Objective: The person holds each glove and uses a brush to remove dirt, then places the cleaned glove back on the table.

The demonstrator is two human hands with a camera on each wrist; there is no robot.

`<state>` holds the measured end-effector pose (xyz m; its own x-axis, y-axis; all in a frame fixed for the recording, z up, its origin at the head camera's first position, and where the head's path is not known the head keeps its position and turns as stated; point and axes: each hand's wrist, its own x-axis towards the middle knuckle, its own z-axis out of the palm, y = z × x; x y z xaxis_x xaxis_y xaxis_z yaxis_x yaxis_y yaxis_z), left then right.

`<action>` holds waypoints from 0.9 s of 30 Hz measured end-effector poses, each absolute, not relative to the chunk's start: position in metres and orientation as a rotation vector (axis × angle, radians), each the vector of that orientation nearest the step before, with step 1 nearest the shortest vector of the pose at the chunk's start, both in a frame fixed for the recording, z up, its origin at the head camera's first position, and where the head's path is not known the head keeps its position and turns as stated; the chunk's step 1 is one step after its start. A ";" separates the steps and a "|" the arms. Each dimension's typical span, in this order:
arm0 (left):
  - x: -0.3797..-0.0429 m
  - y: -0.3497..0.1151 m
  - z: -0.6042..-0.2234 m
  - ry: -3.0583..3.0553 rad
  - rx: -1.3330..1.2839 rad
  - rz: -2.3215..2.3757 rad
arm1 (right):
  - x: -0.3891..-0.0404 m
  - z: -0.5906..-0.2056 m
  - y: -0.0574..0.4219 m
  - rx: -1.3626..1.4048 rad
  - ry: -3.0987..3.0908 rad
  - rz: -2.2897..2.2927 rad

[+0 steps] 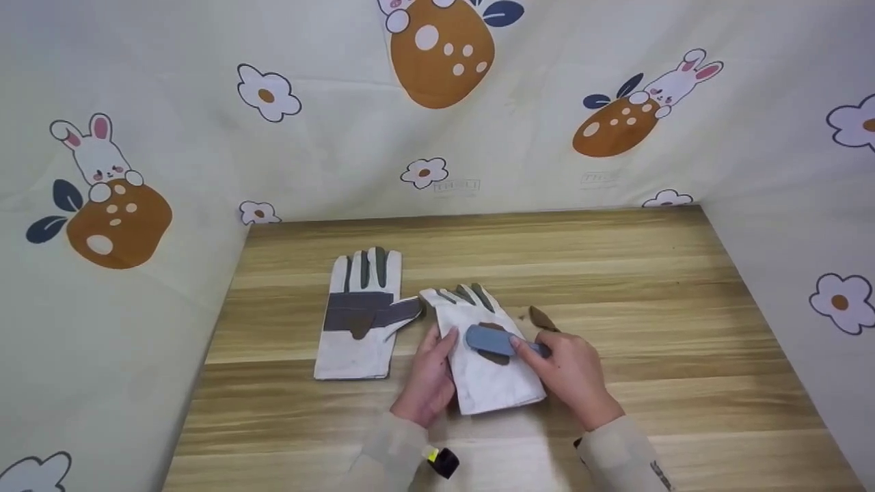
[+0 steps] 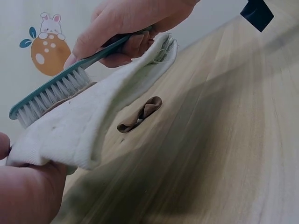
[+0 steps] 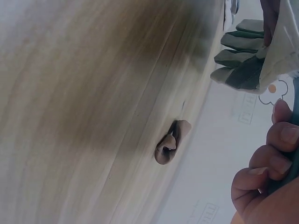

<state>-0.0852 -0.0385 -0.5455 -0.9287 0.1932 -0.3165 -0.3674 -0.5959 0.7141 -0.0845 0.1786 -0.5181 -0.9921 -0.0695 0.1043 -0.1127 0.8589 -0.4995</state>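
Note:
My left hand (image 1: pixel 427 379) grips a white work glove (image 1: pixel 489 393) by its side edge, thumb on top and fingers underneath. The glove is raised off the table, its finger ends pointing away from me. My right hand (image 1: pixel 577 374) holds a scrubbing brush (image 1: pixel 487 339) by the handle, with a blue-grey back and white bristles (image 2: pixel 60 91) facing down. Those bristles lie against a brown patch (image 1: pixel 497 359) on the glove. In the right wrist view, curled fingers (image 3: pixel 280 163) wrap the brush handle, and the brush head is out of frame.
A second glove (image 1: pixel 352 355) lies flat on the wooden table (image 1: pixel 273 424) to the left, with a grey band and a brown patch. A curled brown scrap (image 1: pixel 542 318) lies beyond my right hand. Printed cloth (image 1: pixel 328 150) hangs around the table's back and sides.

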 end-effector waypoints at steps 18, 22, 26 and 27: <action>-0.085 -0.031 -0.543 1.173 -0.312 2.575 | -0.099 -0.513 0.175 0.367 -2.885 0.812; -0.085 -0.031 -0.543 1.214 -0.319 2.567 | -0.097 -0.516 0.179 0.382 -2.863 0.780; -0.085 -0.031 -0.542 1.225 -0.306 2.561 | -0.098 -0.519 0.186 0.394 -2.834 0.750; -0.086 -0.031 -0.541 1.227 -0.306 2.559 | -0.099 -0.520 0.188 0.395 -2.826 0.748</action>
<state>-0.0857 -0.0314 -0.5414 -0.9365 0.1636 -0.3103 -0.3443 -0.5970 0.7246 -0.0986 0.1877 -0.5199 -0.9462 -0.2057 0.2497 -0.3023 0.8371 -0.4559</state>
